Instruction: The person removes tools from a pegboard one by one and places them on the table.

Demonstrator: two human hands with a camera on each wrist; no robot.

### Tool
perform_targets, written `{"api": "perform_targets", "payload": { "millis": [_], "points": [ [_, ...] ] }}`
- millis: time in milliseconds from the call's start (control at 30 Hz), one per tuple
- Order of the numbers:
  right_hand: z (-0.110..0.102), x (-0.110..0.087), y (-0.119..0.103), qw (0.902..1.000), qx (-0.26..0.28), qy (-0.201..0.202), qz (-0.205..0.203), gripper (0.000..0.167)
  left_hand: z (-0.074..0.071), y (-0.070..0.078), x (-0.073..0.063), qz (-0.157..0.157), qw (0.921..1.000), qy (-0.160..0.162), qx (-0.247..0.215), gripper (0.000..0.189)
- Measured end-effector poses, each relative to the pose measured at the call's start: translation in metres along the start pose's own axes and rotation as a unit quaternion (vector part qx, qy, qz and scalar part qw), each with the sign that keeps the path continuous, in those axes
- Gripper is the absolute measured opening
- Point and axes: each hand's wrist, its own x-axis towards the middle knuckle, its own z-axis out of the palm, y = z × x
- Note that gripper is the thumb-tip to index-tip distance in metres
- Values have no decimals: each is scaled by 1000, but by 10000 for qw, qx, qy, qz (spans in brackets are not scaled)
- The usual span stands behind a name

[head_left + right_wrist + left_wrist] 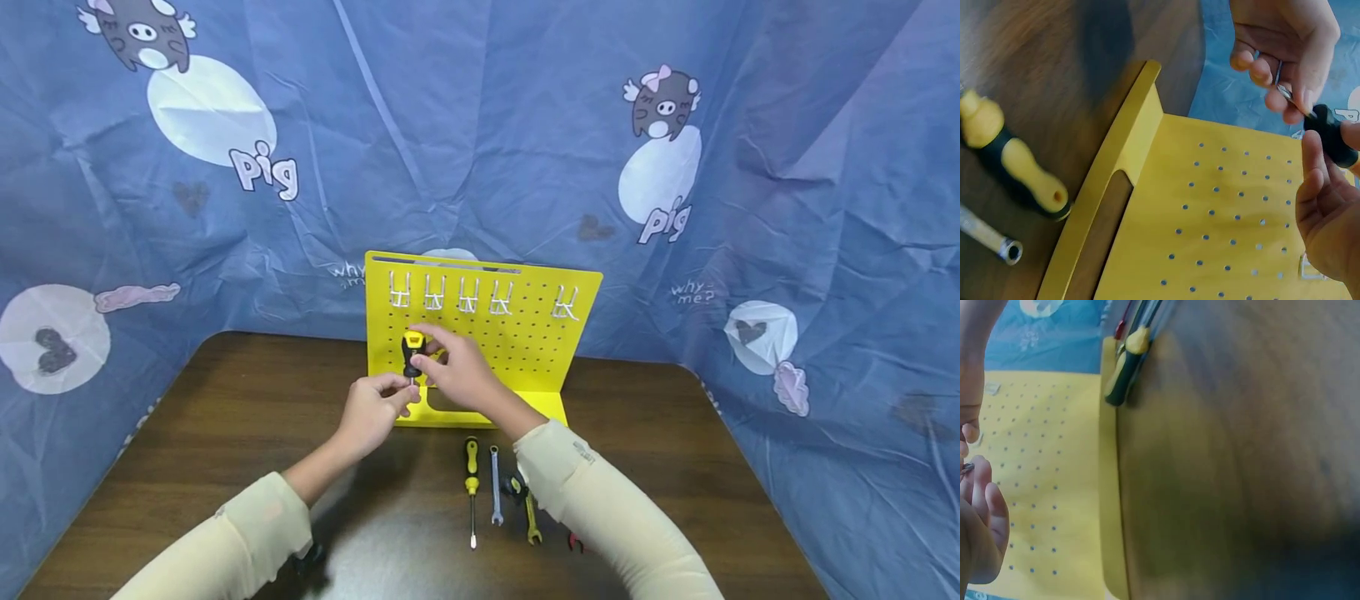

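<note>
A short screwdriver (411, 350) with a black and yellow handle is held upright in front of the yellow pegboard (517, 342). My right hand (461, 371) grips its handle between thumb and fingers. Just below, my left hand (375, 410) pinches the metal shaft. In the right wrist view, the left hand (1288, 44) has its thumb and fingertips on the shaft (1288, 95), while the right hand (1329, 219) holds the dark handle (1329, 134). The left wrist view catches only part of the left hand (988, 531) at its edge.
Several white double hooks (468, 296) line the pegboard's upper part. On the brown table (262, 400) lie a longer screwdriver (472, 479), a silver wrench (496, 487) and a yellow wrench (532, 521). A red-tipped tool (575, 542) is partly hidden by the right sleeve.
</note>
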Motion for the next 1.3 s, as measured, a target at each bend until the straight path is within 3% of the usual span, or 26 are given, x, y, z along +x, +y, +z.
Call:
{"api": "perform_targets", "payload": {
  "millis": [233,367,567,633,833,1300],
  "points": [
    [-6,-20,17,9953,312,-513,764,45,21,-9,-19,-298,9994,-187,56,15],
    [-5,-32,32,9924,336,-701,957,45,34,-16,-30,-399,9986,-247,238,20],
    [3,-44,50,9905,163,-876,1050,42,51,-27,-42,-343,9959,6,838,16],
    [5,-46,54,9907,-172,-902,1004,40,56,-29,-46,-390,9947,27,950,16],
    [7,-53,64,9856,-1047,-1006,866,36,66,-33,-55,-725,9916,-184,1056,22],
    [16,-69,80,9758,-1439,-1271,1046,34,70,-30,-70,-910,9771,-535,1850,22]
  ]
}}
